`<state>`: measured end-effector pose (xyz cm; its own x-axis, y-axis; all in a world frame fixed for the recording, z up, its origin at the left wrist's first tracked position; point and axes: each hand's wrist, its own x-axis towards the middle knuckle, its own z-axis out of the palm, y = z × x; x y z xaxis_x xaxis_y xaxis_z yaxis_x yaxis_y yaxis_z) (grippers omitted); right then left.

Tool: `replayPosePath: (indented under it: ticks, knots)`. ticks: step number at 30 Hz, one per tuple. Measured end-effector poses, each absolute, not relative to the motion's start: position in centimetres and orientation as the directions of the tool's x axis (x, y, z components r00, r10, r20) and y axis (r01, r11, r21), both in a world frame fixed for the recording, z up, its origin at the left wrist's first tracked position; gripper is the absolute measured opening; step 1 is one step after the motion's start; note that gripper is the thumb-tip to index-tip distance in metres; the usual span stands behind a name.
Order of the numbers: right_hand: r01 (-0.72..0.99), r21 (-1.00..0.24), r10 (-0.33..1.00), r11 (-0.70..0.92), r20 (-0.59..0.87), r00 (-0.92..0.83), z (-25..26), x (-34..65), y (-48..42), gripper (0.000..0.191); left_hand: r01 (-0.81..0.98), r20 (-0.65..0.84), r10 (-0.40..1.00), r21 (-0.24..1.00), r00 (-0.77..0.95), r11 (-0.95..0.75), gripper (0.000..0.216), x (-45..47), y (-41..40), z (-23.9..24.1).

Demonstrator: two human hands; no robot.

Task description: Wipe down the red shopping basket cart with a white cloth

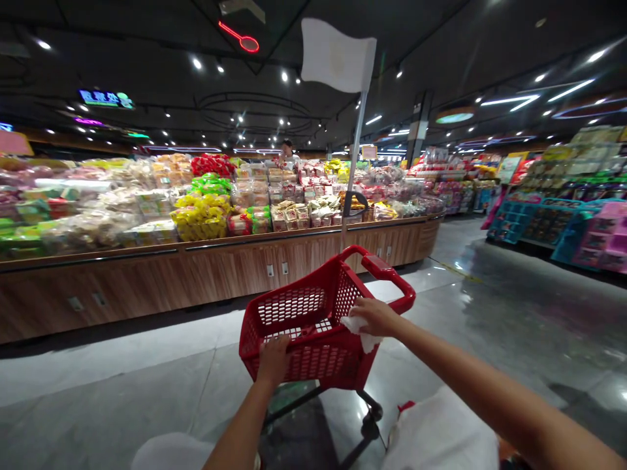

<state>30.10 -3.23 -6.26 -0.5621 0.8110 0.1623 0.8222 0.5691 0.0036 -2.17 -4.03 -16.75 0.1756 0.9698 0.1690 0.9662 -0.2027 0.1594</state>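
A red plastic shopping cart (pixel 321 363) with lattice sides stands right in front of me, its loop handle (pixel 404 290) towards the right. My left hand (pixel 274 360) is closed over the near rim of the basket. Bunched under the fingers of my right hand (pixel 376 316) is a white cloth or wipe (pixel 370 341), which lies against the rim near the handle end. The right fingers are curled round it, and part of the cloth hangs down outside the basket. Inside the basket I see only the lattice walls and floor, partly hidden by the near side.
Beyond the cart runs a long wooden display counter (pixel 235 267) heaped with packaged snacks. A white flag (pixel 337 55) on a pole rises behind the cart. Blue and pink display racks (pixel 605 228) stand at the right. A person (pixel 288 153) is behind the counter. The floor (pixel 161 385) is shiny grey.
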Motion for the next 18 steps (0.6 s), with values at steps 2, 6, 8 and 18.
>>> replayPosePath:
  ticks: [2,6,8,18]
  knots:
    - [0.805,0.030,0.786,0.592,0.198,-0.585,-5.2,32.8,-3.3,0.037,0.970,0.155,0.973,0.144,0.172,-0.194,0.032,-2.1,-3.7,-16.8]
    - [0.807,0.064,0.778,0.587,0.232,-0.584,-5.8,33.6,-3.0,0.041,0.978,0.110,0.983,0.127,0.149,-0.163,0.036,-1.5,-3.1,-16.8]
    - [0.840,0.095,0.813,0.535,0.213,-0.542,-7.2,31.7,-2.7,0.041,0.982,0.104,0.986,0.119,0.134,-0.146,0.039,-1.1,-3.0,-16.7]
    - [0.843,0.048,0.817,0.536,0.219,-0.533,-14.1,14.5,-1.7,0.028,0.984,0.114,0.988,0.133,0.102,-0.117,0.038,-0.9,-3.2,-16.6]
